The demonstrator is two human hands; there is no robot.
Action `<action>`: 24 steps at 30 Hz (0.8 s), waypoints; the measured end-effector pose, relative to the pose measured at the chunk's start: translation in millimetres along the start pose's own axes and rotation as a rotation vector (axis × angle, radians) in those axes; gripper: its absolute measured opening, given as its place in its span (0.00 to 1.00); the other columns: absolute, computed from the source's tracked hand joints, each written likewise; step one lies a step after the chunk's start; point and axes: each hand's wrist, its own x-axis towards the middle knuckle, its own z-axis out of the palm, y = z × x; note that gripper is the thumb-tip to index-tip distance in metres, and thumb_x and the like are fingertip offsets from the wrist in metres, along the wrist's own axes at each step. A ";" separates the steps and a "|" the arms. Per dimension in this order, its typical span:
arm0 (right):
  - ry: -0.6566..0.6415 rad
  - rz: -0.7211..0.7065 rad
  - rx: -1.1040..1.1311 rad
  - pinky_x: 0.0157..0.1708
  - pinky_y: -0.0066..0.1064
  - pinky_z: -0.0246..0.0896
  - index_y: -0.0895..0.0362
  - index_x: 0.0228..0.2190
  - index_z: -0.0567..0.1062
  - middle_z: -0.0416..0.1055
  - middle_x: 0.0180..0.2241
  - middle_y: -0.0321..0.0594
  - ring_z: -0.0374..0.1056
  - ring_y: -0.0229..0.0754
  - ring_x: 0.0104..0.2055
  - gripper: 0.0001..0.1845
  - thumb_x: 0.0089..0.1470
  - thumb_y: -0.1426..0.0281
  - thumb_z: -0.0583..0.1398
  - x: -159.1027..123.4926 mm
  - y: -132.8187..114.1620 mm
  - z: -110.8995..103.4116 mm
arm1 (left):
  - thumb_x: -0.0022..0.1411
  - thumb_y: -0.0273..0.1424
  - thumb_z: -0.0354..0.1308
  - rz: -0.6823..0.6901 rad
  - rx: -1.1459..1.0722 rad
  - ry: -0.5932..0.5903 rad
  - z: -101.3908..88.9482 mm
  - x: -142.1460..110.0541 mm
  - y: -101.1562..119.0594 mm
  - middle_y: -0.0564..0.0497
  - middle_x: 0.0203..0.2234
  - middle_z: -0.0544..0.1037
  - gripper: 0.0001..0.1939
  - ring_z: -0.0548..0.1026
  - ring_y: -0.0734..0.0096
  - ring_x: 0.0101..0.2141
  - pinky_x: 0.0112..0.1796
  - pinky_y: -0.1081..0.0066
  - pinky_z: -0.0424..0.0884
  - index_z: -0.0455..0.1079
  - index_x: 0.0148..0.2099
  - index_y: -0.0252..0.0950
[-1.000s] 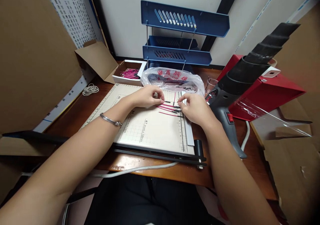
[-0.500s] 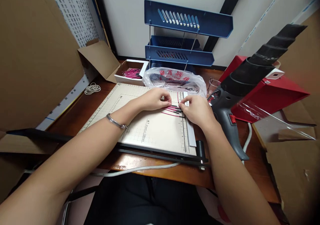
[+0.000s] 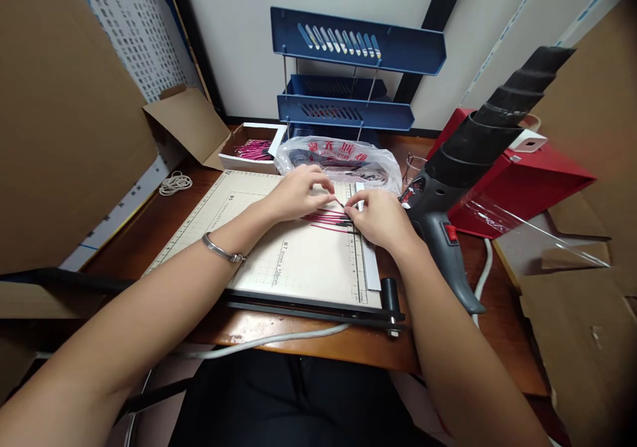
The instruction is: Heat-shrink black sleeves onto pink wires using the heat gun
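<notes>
Several thin pink wires [image 3: 323,220] lie side by side, just closer to the body than the fingertips, running left to right. Their black ends are beside the right hand [image 3: 381,218], the nearer hand to those ends. They rest on a flat, smooth, cream board [image 3: 323,261] with printed lines, on a shiny brown worktop [image 3: 249,321]. The left hand [image 3: 303,191] and right hand both seem to pinch one short, thin wire [image 3: 339,202], thumb to finger. It slants between their tips, a bit closer to the body at the right hand. Right of the right hand is a hard grey tool [image 3: 435,225] with a black stepped tube. Past both hands sits a crinkly, see-through bag [image 3: 293,158]. Beyond the left hand is a card box [image 3: 243,164], then a blue rack [image 3: 385,115] with slots.
</notes>
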 end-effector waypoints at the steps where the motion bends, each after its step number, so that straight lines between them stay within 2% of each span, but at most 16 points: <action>1: -0.003 -0.004 0.000 0.35 0.35 0.55 0.52 0.37 0.84 0.77 0.30 0.44 0.67 0.46 0.32 0.12 0.56 0.66 0.61 0.0 0.2 -0.3 | 0.65 0.36 0.63 -0.008 -0.015 0.005 -1.5 -0.1 -2.6 0.46 0.40 0.78 0.09 0.73 0.62 0.42 0.46 0.64 0.65 0.80 0.41 0.37; 5: -0.005 0.004 -0.022 0.36 0.35 0.56 0.51 0.35 0.84 0.76 0.30 0.43 0.67 0.46 0.33 0.11 0.55 0.69 0.60 -0.6 -0.6 -1.5 | 0.63 0.35 0.64 -0.007 -0.056 -0.062 -3.6 0.0 -7.6 0.47 0.37 0.81 0.08 0.75 0.63 0.39 0.45 0.64 0.66 0.81 0.42 0.37; 9: -0.014 0.033 -0.011 0.35 0.35 0.56 0.51 0.36 0.83 0.75 0.27 0.42 0.67 0.45 0.31 0.12 0.57 0.65 0.60 -1.2 -2.4 -2.5 | 0.62 0.31 0.64 0.003 -0.123 -0.147 -0.6 -0.2 -5.5 0.48 0.35 0.83 0.06 0.77 0.65 0.37 0.42 0.65 0.68 0.82 0.39 0.37; 12: -0.020 0.028 -0.011 0.34 0.35 0.55 0.50 0.36 0.83 0.75 0.27 0.42 0.67 0.46 0.31 0.11 0.56 0.62 0.61 -1.3 -3.2 -2.5 | 0.62 0.30 0.63 -0.016 -0.159 -0.140 2.1 -0.3 -2.6 0.49 0.33 0.84 0.06 0.77 0.66 0.36 0.41 0.66 0.69 0.82 0.38 0.36; 18: -0.037 0.054 -0.034 0.34 0.34 0.56 0.51 0.35 0.83 0.76 0.30 0.43 0.68 0.45 0.31 0.12 0.56 0.67 0.59 -1.1 -3.0 -2.4 | 0.65 0.32 0.61 0.013 -0.111 -0.150 1.6 -0.3 0.2 0.48 0.34 0.83 0.09 0.77 0.65 0.36 0.40 0.66 0.68 0.81 0.39 0.35; 21: -0.032 0.039 -0.047 0.35 0.35 0.56 0.51 0.36 0.82 0.77 0.31 0.43 0.69 0.46 0.32 0.12 0.57 0.65 0.58 -0.4 -2.2 -2.1 | 0.67 0.38 0.60 0.088 -0.067 -0.173 -2.1 -1.2 0.9 0.45 0.38 0.82 0.14 0.77 0.62 0.40 0.44 0.63 0.69 0.80 0.44 0.34; 24: -0.036 0.030 -0.047 0.34 0.35 0.56 0.51 0.36 0.82 0.77 0.31 0.42 0.69 0.46 0.32 0.12 0.57 0.65 0.58 0.2 -1.1 -1.8 | 0.67 0.47 0.60 0.139 -0.049 -0.195 -5.7 -3.0 3.1 0.39 0.50 0.79 0.26 0.75 0.55 0.50 0.53 0.59 0.68 0.76 0.57 0.33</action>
